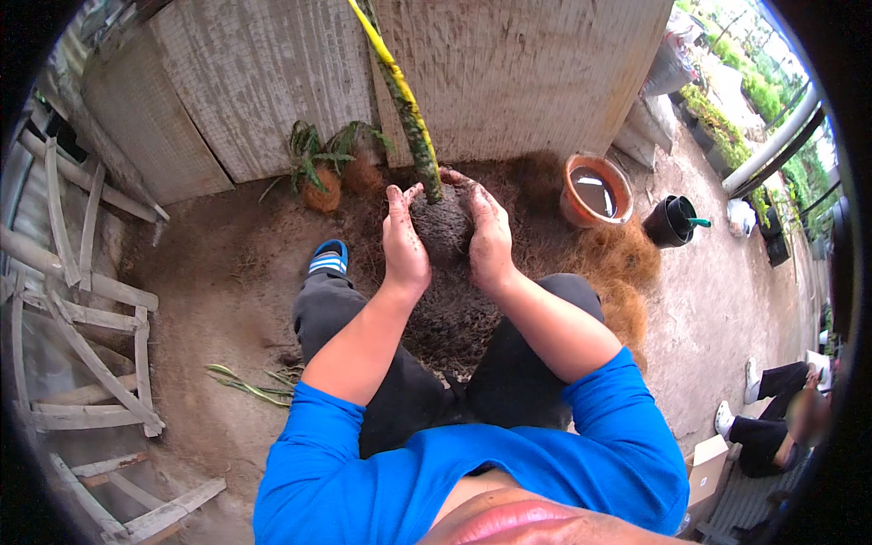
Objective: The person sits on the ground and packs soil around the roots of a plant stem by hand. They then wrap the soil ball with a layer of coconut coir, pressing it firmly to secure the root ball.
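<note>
Between my two palms I hold a round, dark ball of wet soil [442, 232]. A tall snake plant leaf [411, 109], green with yellow edges, rises from its top. My left hand [404, 238] cups the ball's left side, and my right hand [489, 234] cups the right side. Mud sticks to the fingers of both hands. Under the ball, between my knees, lies a heap of dark soil [450, 318]. The ball's underside and my fingertips on its far side are partly hidden.
A terracotta pot [624, 188] of dark water stands at the right, beside a black pot [670, 222] with a green handle sticking out. Brown coconut fibre [627, 263] lies nearer. Ferns in fibre balls [320, 189] sit by the wall. Cut leaves [245, 386] lie left. Another person [777, 409] sits at the right.
</note>
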